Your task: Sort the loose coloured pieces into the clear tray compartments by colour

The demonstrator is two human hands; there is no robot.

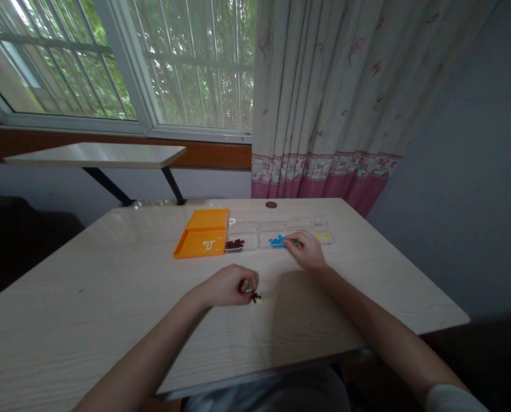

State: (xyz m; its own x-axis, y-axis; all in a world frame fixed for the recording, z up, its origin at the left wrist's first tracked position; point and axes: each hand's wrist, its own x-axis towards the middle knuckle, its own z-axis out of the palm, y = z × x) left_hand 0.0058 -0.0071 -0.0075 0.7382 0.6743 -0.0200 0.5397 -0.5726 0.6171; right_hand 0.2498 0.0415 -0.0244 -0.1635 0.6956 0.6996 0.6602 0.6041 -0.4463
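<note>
Closed in a pinch over the near middle of the table, my left hand (233,286) holds a small cluster of building pieces (256,297) in dark brown, green and cream. My right hand (307,250) reaches into a clear divided tray (258,247), its fingertips closed together against the small blue pieces (276,240). A bit of green shows by its fingers; whether they grip it or a blue piece is unclear. Dark brown pieces (234,244) lie in the tray's left compartment. Yellow pieces (323,236) are at its right end, beyond the right hand.
Left of the tray stands an open orange box (206,223) with small white pieces (208,244) in it. A raised shelf (105,153) on black legs is at the table's back left. A round hole cover (271,205) sits near the back edge, before the curtain (324,166).
</note>
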